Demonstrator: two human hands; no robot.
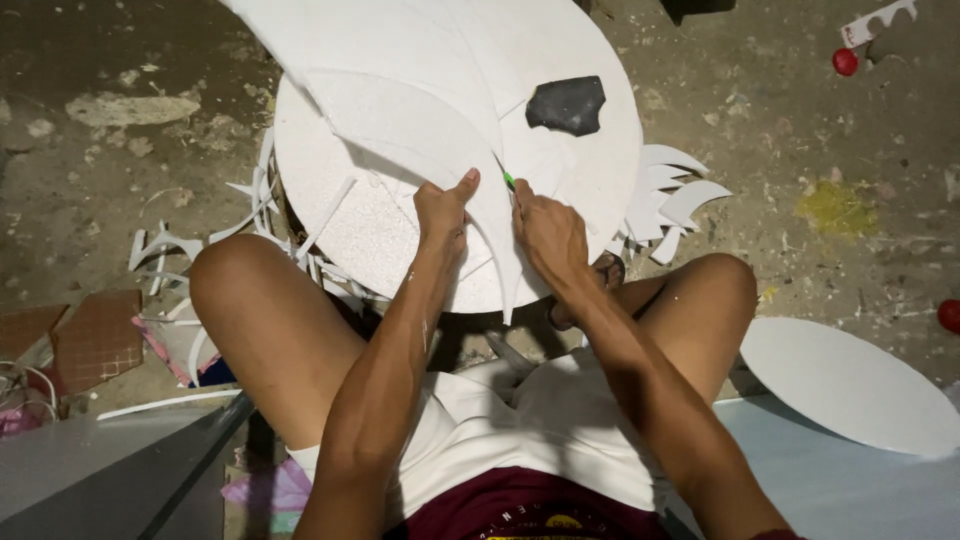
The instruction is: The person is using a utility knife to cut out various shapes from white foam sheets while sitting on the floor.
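Left hand (pixel 442 215) flat-ish, fingers curled down, thumb up, pressing on white foam sheet (pixel 400 110) at frame centre. Right hand (pixel 548 232) just at its 3 o'clock, closed around a green-tipped cutter (pixel 508 180), blade end touching the foam at 12 o'clock of the fist. Sheet lies over a round foam disc (pixel 330 200) between the knees. Dark flat piece (pixel 567 104) rests on the foam at 1 o'clock. Curved foam offcuts (pixel 675 200) at 3 o'clock; another foam disc (pixel 850 385) at 4 o'clock on the floor.
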